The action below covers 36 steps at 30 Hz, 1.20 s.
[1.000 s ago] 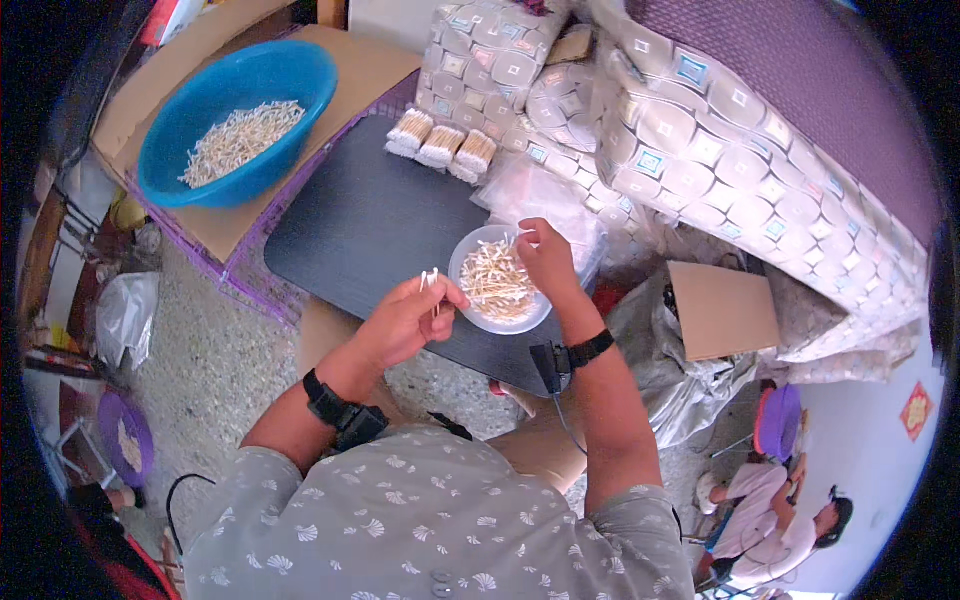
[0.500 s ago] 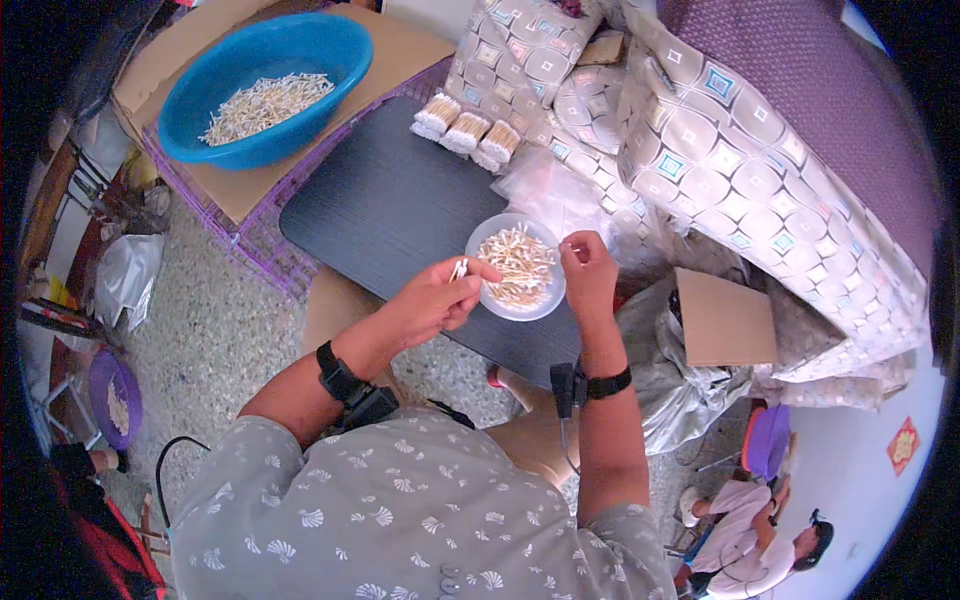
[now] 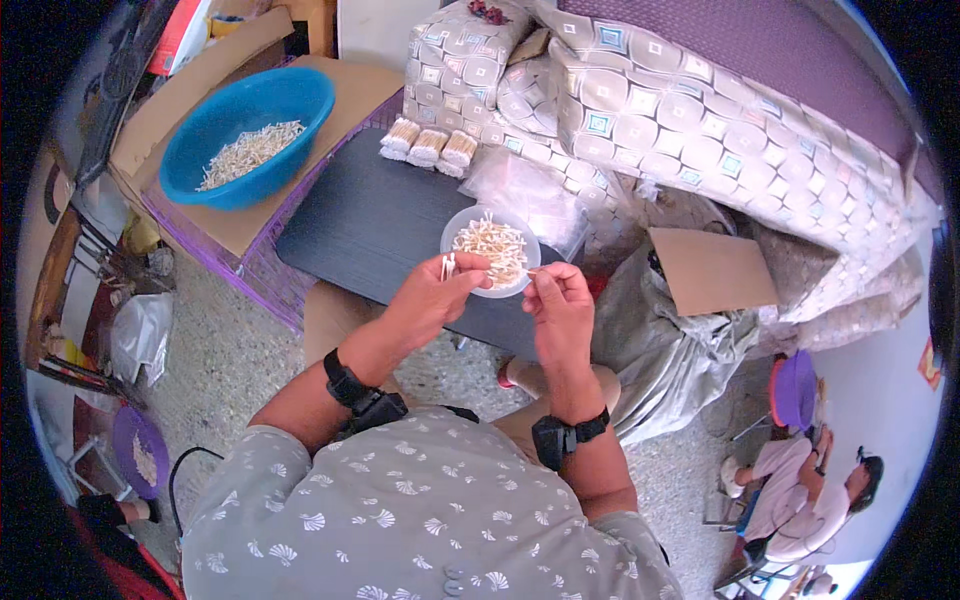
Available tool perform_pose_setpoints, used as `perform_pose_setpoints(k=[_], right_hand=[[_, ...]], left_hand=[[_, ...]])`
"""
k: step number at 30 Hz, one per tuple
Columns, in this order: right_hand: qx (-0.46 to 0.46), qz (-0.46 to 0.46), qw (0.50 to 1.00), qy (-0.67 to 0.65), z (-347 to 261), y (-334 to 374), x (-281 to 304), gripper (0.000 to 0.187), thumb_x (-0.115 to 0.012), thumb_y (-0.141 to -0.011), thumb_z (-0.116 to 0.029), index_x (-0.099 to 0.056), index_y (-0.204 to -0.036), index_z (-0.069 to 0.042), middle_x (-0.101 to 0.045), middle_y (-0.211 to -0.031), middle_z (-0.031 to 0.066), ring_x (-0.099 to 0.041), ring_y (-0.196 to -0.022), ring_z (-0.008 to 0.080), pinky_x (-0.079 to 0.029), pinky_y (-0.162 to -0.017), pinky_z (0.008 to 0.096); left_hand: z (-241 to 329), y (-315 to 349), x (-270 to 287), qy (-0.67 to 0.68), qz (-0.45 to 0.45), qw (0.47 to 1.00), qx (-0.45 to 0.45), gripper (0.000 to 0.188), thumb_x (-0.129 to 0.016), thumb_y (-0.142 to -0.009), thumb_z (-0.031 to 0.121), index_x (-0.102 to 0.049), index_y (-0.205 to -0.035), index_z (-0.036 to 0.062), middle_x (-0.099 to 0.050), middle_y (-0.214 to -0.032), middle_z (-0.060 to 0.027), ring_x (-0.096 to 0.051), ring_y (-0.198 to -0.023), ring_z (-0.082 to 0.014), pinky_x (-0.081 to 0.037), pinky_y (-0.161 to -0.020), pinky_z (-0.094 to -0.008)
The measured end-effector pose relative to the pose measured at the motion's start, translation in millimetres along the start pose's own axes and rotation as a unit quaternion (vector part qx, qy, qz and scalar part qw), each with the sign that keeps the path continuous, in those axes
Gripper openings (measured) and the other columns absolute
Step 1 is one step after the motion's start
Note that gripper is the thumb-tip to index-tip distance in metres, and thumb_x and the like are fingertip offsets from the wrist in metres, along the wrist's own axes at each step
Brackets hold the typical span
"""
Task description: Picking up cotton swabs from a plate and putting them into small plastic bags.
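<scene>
A few cotton swabs (image 3: 448, 266) stick up from the closed fingers of my left hand (image 3: 422, 300), beside the left edge of a white plastic bowl (image 3: 532, 238). A heap of loose cotton swabs (image 3: 490, 244) fills the bowl. Over on the bowl's lower right, my right hand (image 3: 562, 312) pinches one swab, whose tip shows at the fingertips. The bowl rests on a dark board-topped table (image 3: 345, 215). Clear plastic bags (image 3: 522, 195) lie just behind the bowl.
Packed swab bundles (image 3: 428, 146) lie at the table's far edge. A blue basin (image 3: 305, 105) of swabs sits on cardboard (image 3: 255, 225) at left. Grey sacking (image 3: 660, 350) and a cardboard flap (image 3: 712, 270) are at right. Another person (image 3: 800, 500) sits at lower right.
My right hand has come down and left, from the bowl's right side to its lower right edge. My left hand still holds its swabs. The whole view has shifted a little.
</scene>
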State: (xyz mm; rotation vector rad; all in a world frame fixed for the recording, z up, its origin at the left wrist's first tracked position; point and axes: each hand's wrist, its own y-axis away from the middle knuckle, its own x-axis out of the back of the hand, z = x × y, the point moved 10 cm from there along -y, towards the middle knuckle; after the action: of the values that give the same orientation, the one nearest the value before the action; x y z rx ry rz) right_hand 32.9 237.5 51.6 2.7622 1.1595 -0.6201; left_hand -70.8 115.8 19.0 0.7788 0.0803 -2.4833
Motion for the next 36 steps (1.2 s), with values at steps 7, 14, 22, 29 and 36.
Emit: perform_pose_setpoints(k=[7, 14, 22, 29, 36], right_hand=[[-0.004, -0.034, 0.997, 0.073, 5.5, 22.7, -10.0, 0.006, -0.06, -0.089, -0.008, -0.057, -0.092, -0.004, -0.061, -0.081, 0.001, -0.057, -0.069, 0.0077, -0.048, -0.057, 0.0221], [-0.013, -0.074, 0.982, 0.171, 6.7, 38.3, -16.7, 0.008, -0.061, -0.088, -0.008, -0.063, -0.094, -0.004, -0.062, -0.08, 0.0013, -0.056, -0.069, 0.0063, -0.047, -0.057, 0.0213], [0.119, -0.052, 0.958, 0.254, -13.3, 43.7, -11.1, 0.009, -0.067, -0.081, -0.004, -0.062, -0.088, -0.003, -0.056, -0.082, 0.0003, -0.053, -0.069, 0.0071, -0.044, -0.06, 0.0223], [0.177, -0.039, 0.943, 0.278, -36.4, 46.8, -13.9, 0.01, -0.068, -0.08, -0.004, -0.062, -0.088, -0.003, -0.055, -0.083, 0.0016, -0.053, -0.069, 0.0075, -0.044, -0.061, 0.0223], [0.159, -0.106, 0.958, 0.216, -33.6, 49.0, -26.3, 0.009, -0.067, -0.083, -0.007, -0.06, -0.088, -0.003, -0.056, -0.087, 0.0033, -0.055, -0.074, 0.0087, -0.045, -0.064, 0.0225]], left_hand=[[12.9, 10.8, -9.3, -0.051, 0.027, 0.998, -0.032, 0.013, -0.059, -0.089, 0.015, -0.06, -0.101, 0.0082, -0.06, -0.074, 0.0018, -0.037, -0.044, -0.0024, -0.028, -0.036, -0.02], [27.2, 25.6, -18.7, -0.154, 0.033, 0.986, -0.058, 0.01, -0.06, -0.088, 0.014, -0.061, -0.097, 0.0088, -0.051, -0.061, 0.0055, -0.036, -0.043, -0.0015, -0.029, -0.035, -0.0209], [29.3, 29.6, -27.2, -0.178, 0.005, 0.976, -0.13, 0.012, -0.06, -0.089, 0.014, -0.061, -0.098, 0.0069, -0.061, -0.073, 0.0009, -0.039, -0.045, -0.0021, -0.032, -0.036, -0.0209], [23.6, 25.3, -20.8, -0.195, 0.003, 0.976, -0.094, 0.011, -0.06, -0.089, 0.015, -0.061, -0.097, 0.0066, -0.063, -0.078, -0.0015, -0.042, -0.048, -0.0029, -0.038, -0.04, -0.0209], [14.8, 33.2, -41.6, -0.249, -0.041, 0.966, -0.063, 0.007, -0.064, -0.086, 0.011, -0.06, -0.088, 0.0058, -0.055, -0.072, 0.0044, -0.045, -0.058, -0.0018, -0.039, -0.049, -0.0186]])
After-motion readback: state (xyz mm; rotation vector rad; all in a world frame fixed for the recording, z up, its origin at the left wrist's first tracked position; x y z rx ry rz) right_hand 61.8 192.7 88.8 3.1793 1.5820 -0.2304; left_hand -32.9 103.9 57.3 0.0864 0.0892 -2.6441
